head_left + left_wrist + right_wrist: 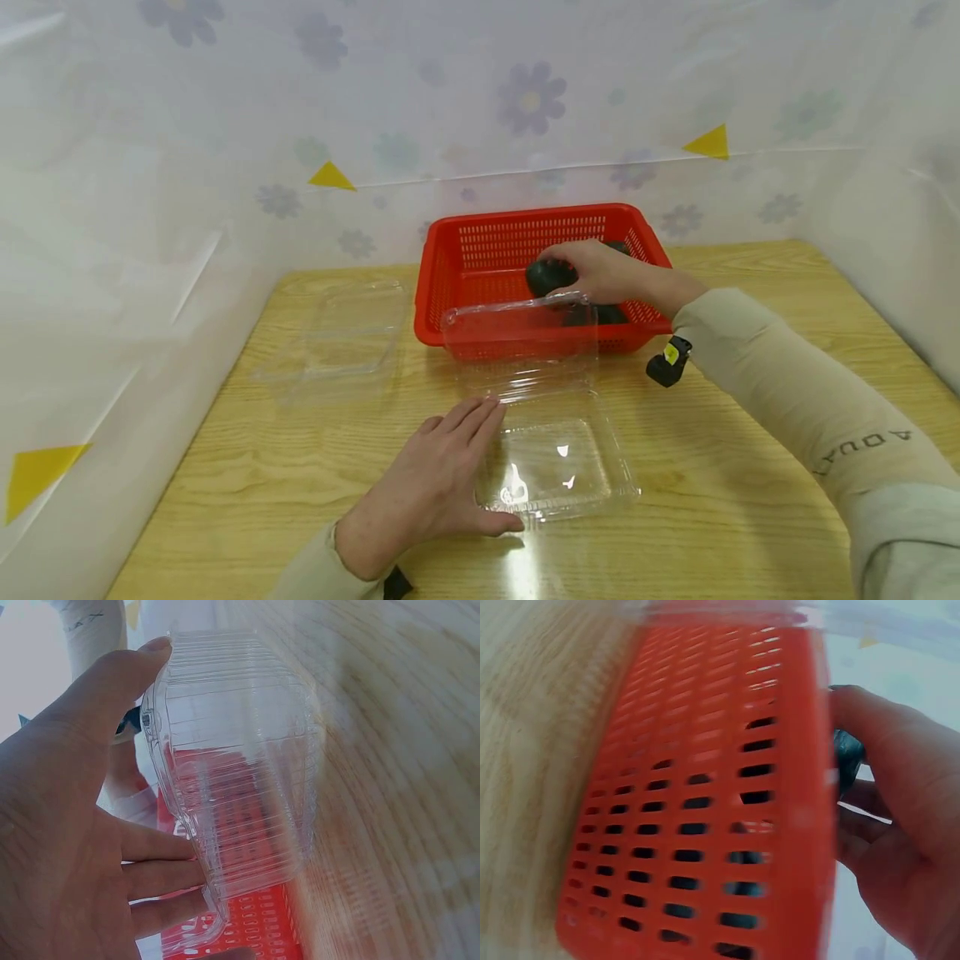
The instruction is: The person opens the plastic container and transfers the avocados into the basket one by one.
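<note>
A clear plastic clamshell box [551, 462] stands with its lid [525, 333] raised, the lid leaning in front of the red basket. My left hand [442, 475] rests along the box's left rim. Its fingers and thumb are spread and fairly straight, touching the edge, as the left wrist view of the box [232, 750] also shows. Over the red basket [480, 271], my right hand [600, 271] grips a dark green avocado [546, 277]. In the right wrist view the basket wall [705, 795] hides part of that hand's work, and the avocado [847, 757] shows between thumb and fingers.
More dark green avocados [611, 314] lie at the basket's right side. Another clear clamshell box [345, 333] sits open on the wooden table [300, 467] at the left. White flowered sheeting [450, 100] walls the table at the back and sides.
</note>
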Demonstrator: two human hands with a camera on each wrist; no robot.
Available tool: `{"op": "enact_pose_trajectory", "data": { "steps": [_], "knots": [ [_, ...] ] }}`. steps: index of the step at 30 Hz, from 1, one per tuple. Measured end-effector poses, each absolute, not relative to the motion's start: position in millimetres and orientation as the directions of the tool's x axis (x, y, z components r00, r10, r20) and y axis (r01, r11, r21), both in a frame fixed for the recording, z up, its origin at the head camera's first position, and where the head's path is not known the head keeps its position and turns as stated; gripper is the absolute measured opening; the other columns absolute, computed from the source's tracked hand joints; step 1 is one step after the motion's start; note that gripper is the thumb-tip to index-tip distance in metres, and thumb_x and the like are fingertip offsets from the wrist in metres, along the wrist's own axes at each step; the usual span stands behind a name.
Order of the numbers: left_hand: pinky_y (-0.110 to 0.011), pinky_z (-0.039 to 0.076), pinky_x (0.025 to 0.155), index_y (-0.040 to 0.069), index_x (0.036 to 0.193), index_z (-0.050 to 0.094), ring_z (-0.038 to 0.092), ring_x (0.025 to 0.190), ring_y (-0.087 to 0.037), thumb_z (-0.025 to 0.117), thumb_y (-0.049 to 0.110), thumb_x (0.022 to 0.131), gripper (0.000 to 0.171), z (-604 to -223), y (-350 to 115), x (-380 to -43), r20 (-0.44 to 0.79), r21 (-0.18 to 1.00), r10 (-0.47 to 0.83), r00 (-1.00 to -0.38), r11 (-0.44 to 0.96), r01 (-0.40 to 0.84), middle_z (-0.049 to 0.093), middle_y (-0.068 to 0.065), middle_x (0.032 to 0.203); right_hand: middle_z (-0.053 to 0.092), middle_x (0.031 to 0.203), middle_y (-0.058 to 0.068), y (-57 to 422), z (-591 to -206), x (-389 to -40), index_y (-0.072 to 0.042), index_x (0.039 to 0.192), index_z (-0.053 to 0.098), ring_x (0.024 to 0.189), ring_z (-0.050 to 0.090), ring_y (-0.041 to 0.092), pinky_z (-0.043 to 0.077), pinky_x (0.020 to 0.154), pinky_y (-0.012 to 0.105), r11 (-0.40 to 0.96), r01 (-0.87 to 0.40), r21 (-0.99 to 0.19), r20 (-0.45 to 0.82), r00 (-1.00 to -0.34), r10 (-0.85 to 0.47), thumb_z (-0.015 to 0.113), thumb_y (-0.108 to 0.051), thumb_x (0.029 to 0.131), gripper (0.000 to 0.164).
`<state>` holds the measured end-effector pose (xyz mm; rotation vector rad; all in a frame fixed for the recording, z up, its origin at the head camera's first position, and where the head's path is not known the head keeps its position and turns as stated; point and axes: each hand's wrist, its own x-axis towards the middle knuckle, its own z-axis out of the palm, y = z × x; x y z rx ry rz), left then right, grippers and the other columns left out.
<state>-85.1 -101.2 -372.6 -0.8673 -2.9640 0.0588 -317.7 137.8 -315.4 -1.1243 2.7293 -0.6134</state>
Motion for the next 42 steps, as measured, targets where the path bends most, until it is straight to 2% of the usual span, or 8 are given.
{"op": "enact_pose_trajectory", "data": {
  "steps": [6,9,14,21,27,32,42],
  "knots": [
    [-0.042,0.04,0.095,0.016,0.144,0.017,0.026,0.134,-0.018,0.03,0.089,0.059,0.113,-373,-103,-84,0.059,-0.048,0.548,-0.834,0.836,0.546,0.024,-0.001,0.148,0.057,0.113,0.001,136,-330,-317,-0.014,0.122,0.05,0.101,0.053,0.017,0.044,0.09,0.038,0.592,-0.698,-0.404,0.055,-0.664,-0.746,0.067,-0.039,0.077,0.054],
    [-0.042,0.039,0.096,0.017,0.145,0.015,0.025,0.134,-0.018,0.03,0.089,0.059,0.113,-372,-103,-84,0.051,-0.05,0.555,-0.831,0.832,0.552,0.024,-0.001,0.148,0.056,0.113,-0.001,135,-335,-317,-0.015,0.122,0.05,0.102,0.052,0.016,0.043,0.091,0.038,0.601,-0.683,-0.416,0.025,-0.669,-0.743,0.066,-0.035,0.079,0.051],
    [-0.041,0.04,0.096,0.016,0.144,0.017,0.025,0.134,-0.017,0.028,0.09,0.059,0.113,-371,-104,-84,0.048,-0.074,0.576,-0.816,0.817,0.572,0.025,0.0,0.148,0.056,0.111,-0.003,134,-340,-312,-0.017,0.121,0.05,0.102,0.052,0.015,0.043,0.092,0.039,0.639,-0.64,-0.426,-0.036,-0.694,-0.719,0.067,-0.037,0.078,0.05],
    [-0.041,0.04,0.096,0.015,0.144,0.019,0.025,0.134,-0.018,0.027,0.09,0.058,0.114,-370,-105,-84,0.048,-0.085,0.583,-0.811,0.812,0.578,0.025,-0.001,0.148,0.055,0.118,0.002,135,-344,-306,-0.016,0.123,0.049,0.111,0.049,0.021,0.039,0.097,0.042,0.658,-0.675,-0.334,-0.04,-0.687,-0.725,0.066,-0.036,0.078,0.052],
    [-0.041,0.039,0.096,0.015,0.143,0.021,0.024,0.135,-0.02,0.033,0.087,0.062,0.11,-371,-105,-83,0.069,-0.059,0.608,-0.791,0.794,0.605,0.024,-0.003,0.148,0.048,0.131,0.009,138,-340,-299,-0.012,0.133,0.04,0.12,0.043,0.028,0.035,0.101,0.046,0.691,-0.666,-0.28,-0.076,-0.703,-0.707,0.062,-0.039,0.081,0.063],
    [-0.042,0.035,0.101,0.015,0.143,0.022,0.024,0.135,-0.021,0.036,0.084,0.065,0.104,-371,-108,-84,0.07,-0.053,0.634,-0.77,0.773,0.632,0.023,-0.005,0.148,0.044,0.135,0.009,151,-335,-299,-0.013,0.135,0.038,0.125,0.039,0.027,0.033,0.102,0.046,0.701,-0.658,-0.275,-0.036,-0.722,-0.691,0.055,-0.04,0.086,0.058],
    [-0.044,0.032,0.103,0.016,0.142,0.022,0.021,0.136,-0.022,0.035,0.082,0.068,0.1,-372,-111,-87,0.067,-0.045,0.663,-0.746,0.748,0.662,0.019,-0.006,0.149,0.048,0.13,0.008,184,-327,-289,-0.015,0.132,0.042,0.116,0.046,0.025,0.04,0.095,0.044,0.711,-0.643,-0.284,0.086,-0.756,-0.649,0.059,-0.024,0.086,0.05]
  ]
}}
